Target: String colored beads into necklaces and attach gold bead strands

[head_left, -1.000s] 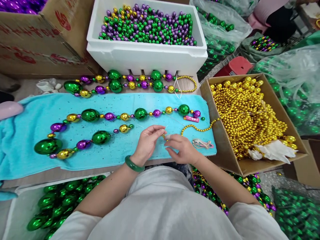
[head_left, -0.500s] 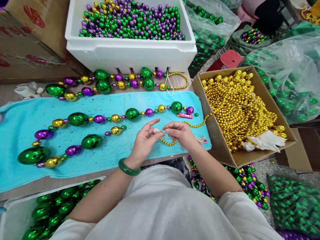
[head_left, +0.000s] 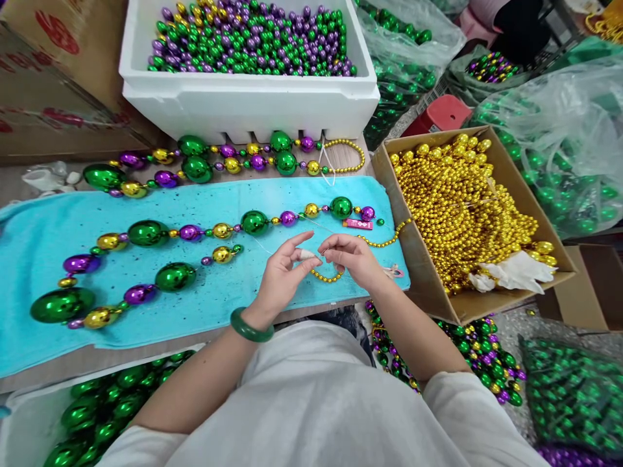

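Note:
My left hand (head_left: pixel 288 267), a white wrap on one finger, pinches a thin clear string (head_left: pixel 263 246). Close beside it, my right hand (head_left: pixel 351 259) has thumb and fingertips pressed together at the other stretch of this string; the exact tips are too small to make out. The string runs back to a large bead necklace (head_left: pixel 148 233) of green, purple and gold beads, curved on the blue towel (head_left: pixel 272 285). Below and behind my hands lies a strand of small gold beads (head_left: pixel 327 277). A pink lighter (head_left: pixel 358 224) rests near the necklace's right end.
Behind the towel lies a second bead necklace (head_left: pixel 197 170), before a white foam box (head_left: pixel 250 107) of small beads. To the right stands a cardboard box (head_left: pixel 423 282) of gold bead strands. Small scissors (head_left: pixel 393 272) lie near my right wrist. A bin of green beads (head_left: pixel 29 415) sits below left.
The whole view has shifted slightly, moving the table things a little to the left. My hands keep nearly the same pinched pose, with the right fingertips slightly adjusted.

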`<state>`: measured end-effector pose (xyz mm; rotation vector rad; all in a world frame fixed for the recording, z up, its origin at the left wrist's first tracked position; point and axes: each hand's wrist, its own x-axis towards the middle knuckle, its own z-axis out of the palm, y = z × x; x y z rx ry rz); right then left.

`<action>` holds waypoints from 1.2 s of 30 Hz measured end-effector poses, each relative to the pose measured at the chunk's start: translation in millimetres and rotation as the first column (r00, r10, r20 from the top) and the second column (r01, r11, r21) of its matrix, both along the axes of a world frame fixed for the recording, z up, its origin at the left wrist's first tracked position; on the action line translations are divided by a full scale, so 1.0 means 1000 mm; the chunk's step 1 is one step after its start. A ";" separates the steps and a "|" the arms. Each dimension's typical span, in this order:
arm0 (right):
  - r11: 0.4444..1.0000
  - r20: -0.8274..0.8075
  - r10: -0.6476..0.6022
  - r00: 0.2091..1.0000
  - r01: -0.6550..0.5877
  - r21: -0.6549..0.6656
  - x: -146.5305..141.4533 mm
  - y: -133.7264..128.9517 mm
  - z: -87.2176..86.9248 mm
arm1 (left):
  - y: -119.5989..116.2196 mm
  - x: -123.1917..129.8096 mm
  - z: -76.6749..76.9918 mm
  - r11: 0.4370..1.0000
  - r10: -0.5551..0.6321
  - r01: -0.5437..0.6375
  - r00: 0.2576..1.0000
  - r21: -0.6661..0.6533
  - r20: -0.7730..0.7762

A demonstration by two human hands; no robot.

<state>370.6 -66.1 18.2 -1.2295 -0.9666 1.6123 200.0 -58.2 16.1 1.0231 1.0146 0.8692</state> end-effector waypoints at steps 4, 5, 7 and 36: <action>0.997 0.047 0.010 0.999 -0.014 0.078 0.000 0.000 0.000 | 0.000 0.001 -0.001 1.000 -0.009 0.009 1.000 -0.017 0.006; 0.994 0.058 0.012 0.998 -0.018 0.104 -0.001 0.000 0.001 | 0.000 0.001 -0.001 1.000 -0.010 0.010 1.000 -0.023 0.008; 0.988 0.079 0.009 0.997 -0.021 0.152 -0.001 0.000 0.001 | 0.000 0.001 -0.002 0.999 -0.010 0.011 1.000 -0.034 0.011; 0.876 0.338 -0.230 0.913 0.042 0.481 0.006 -0.004 0.009 | 0.010 0.006 -0.002 0.989 -0.117 0.114 0.993 -0.090 -0.031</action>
